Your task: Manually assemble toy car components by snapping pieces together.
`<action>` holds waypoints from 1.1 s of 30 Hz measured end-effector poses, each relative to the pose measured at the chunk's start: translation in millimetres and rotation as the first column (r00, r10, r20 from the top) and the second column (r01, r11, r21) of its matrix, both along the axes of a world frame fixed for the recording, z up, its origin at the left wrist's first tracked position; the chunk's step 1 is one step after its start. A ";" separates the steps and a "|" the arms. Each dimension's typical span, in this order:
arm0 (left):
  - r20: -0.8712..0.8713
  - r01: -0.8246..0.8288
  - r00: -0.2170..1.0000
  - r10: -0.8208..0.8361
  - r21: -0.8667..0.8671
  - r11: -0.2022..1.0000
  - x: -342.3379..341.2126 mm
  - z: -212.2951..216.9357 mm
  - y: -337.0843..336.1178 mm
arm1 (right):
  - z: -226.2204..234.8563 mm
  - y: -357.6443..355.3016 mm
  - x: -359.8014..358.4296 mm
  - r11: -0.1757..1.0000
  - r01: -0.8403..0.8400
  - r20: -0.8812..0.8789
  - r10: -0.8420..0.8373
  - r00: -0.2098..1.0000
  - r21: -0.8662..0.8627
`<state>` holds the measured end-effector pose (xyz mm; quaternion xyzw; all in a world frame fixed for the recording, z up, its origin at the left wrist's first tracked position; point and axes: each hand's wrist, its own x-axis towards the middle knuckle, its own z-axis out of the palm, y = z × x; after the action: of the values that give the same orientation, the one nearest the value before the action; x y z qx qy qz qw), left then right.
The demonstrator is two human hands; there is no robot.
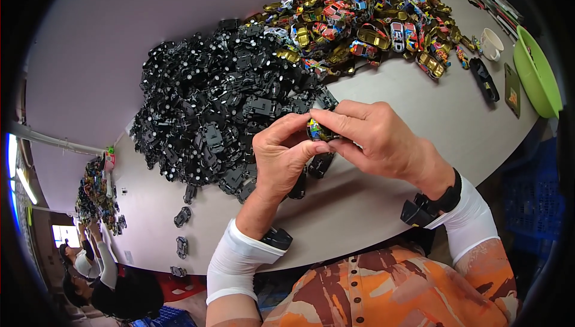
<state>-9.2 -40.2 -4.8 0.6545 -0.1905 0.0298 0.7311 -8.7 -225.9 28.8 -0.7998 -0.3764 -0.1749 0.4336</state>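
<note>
My left hand (280, 154) and my right hand (377, 136) meet over the table, their fingertips closed on a small, brightly patterned toy car (315, 128). Fingers cover much of it, so I cannot tell whether a base is joined to it. Just beyond my left hand spreads a heap of black toy car bases (203, 96) with small wheels. Farther back, a pile of colourful and gold toy car bodies (359, 18) adjoins that heap. Beneath my hands a few dark pieces (320, 165) lie on the table, partly hidden.
Several loose black bases (182, 216) lie along the left of the table (359, 222). At right are a white cup (492, 44), a black strap-like object (483, 80), a phone (513, 90) and a green basin (535, 75). Other people (99, 279) work at far left.
</note>
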 end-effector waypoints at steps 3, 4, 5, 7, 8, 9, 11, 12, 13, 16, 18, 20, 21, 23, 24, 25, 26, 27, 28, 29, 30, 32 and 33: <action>-0.024 0.028 0.999 -0.027 0.042 0.999 2.7 2.5 1.3 | -0.3 1.7 0.4 0.995 0.030 0.017 -0.029 0.999 -0.091; -0.010 0.035 0.999 -0.034 0.041 0.999 3.9 2.6 1.8 | -0.4 2.5 0.3 0.993 0.040 0.021 -0.037 0.999 -0.109; 0.004 0.041 0.999 -0.041 0.039 0.998 3.9 2.7 2.6 | -2.5 3.4 1.3 0.993 0.035 0.020 -0.033 0.999 -0.110; -0.079 0.037 0.996 -0.039 -0.034 0.999 2.0 8.5 -5.2 | -11.4 3.3 6.2 1.000 -0.021 -0.040 0.021 0.999 0.011; -0.162 0.028 0.986 -0.045 -0.105 0.994 1.2 10.5 -7.8 | -15.9 4.1 7.2 1.000 -0.024 -0.039 0.024 0.999 0.008; -0.158 0.026 0.986 -0.043 -0.108 0.994 0.9 9.6 -6.3 | -19.6 5.5 7.6 0.995 -0.053 -0.071 0.059 0.996 0.084; -0.077 -0.092 0.993 0.095 0.037 0.995 0.9 3.7 -1.8 | -22.9 9.1 7.2 0.985 -0.082 -0.098 0.098 0.990 0.155; 0.055 -0.164 0.986 0.157 0.152 0.975 1.2 0.6 0.5 | -24.8 13.4 6.2 0.975 -0.081 -0.106 0.105 0.989 0.208; 0.052 -0.169 0.985 0.162 0.148 0.975 0.3 0.0 0.0 | -26.9 16.2 5.4 0.962 -0.079 -0.114 0.112 0.987 0.260; 0.133 -0.236 0.968 0.214 0.182 0.955 -2.6 0.8 -5.1 | -34.0 17.1 6.2 0.951 -0.039 -0.212 0.109 0.971 0.307; 0.120 -0.215 0.973 0.195 0.184 0.959 -1.0 2.8 -5.8 | -26.5 14.7 4.2 0.959 -0.012 -0.270 0.091 0.959 0.282; -0.006 -0.093 0.995 0.096 0.160 0.983 -0.2 7.6 -3.0 | -32.9 17.0 7.6 0.955 0.012 -0.215 0.055 0.975 0.297; -0.006 -0.097 0.995 0.099 0.156 0.983 0.8 8.3 0.3 | -30.9 15.5 7.9 0.956 0.008 -0.214 0.057 0.975 0.293; -0.214 0.118 0.965 -0.150 -0.153 0.981 4.9 9.0 4.6 | -25.2 11.0 7.2 0.981 -0.071 -0.068 0.084 0.994 0.178; -0.208 0.167 0.956 -0.206 -0.188 0.968 6.1 9.0 6.9 | -25.1 12.2 6.1 0.979 -0.055 -0.073 0.071 0.995 0.198; -0.212 0.165 0.956 -0.204 -0.187 0.968 6.2 9.3 7.5 | -24.4 13.0 5.6 0.978 -0.056 -0.076 0.072 0.994 0.200; -0.255 0.163 0.941 -0.221 -0.230 0.959 6.0 10.1 7.5 | -23.3 13.6 5.1 0.980 -0.034 -0.080 0.051 0.996 0.198; -0.295 0.163 0.924 -0.244 -0.274 0.948 6.5 10.5 6.3 | -22.2 12.8 4.8 0.981 -0.008 -0.081 0.025 0.996 0.195; -0.308 0.162 0.917 -0.255 -0.295 0.942 7.0 9.1 7.4 | -22.0 12.9 4.4 0.981 -0.004 -0.084 0.020 0.996 0.195; -0.310 0.166 0.915 -0.259 -0.296 0.941 7.8 7.6 7.7 | -21.7 13.5 3.9 0.984 0.000 -0.084 0.015 0.996 0.178; -0.293 0.160 0.923 -0.250 -0.299 0.941 8.7 5.9 7.9 | -21.5 13.4 3.5 0.987 0.003 -0.083 0.011 0.996 0.162; -0.275 0.154 0.924 -0.266 -0.368 0.917 10.1 -0.3 8.1 | -19.5 11.0 4.9 0.982 0.005 -0.069 0.008 0.998 0.188; -0.277 0.155 0.923 -0.266 -0.366 0.918 10.7 -0.2 9.0 | -18.9 10.0 6.1 0.977 0.000 -0.053 0.012 0.999 0.214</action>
<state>1.6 -31.2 -5.0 0.4909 -0.1312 -0.1247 0.8522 -2.6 -215.8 9.9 -0.7519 -0.3458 -0.1914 0.5277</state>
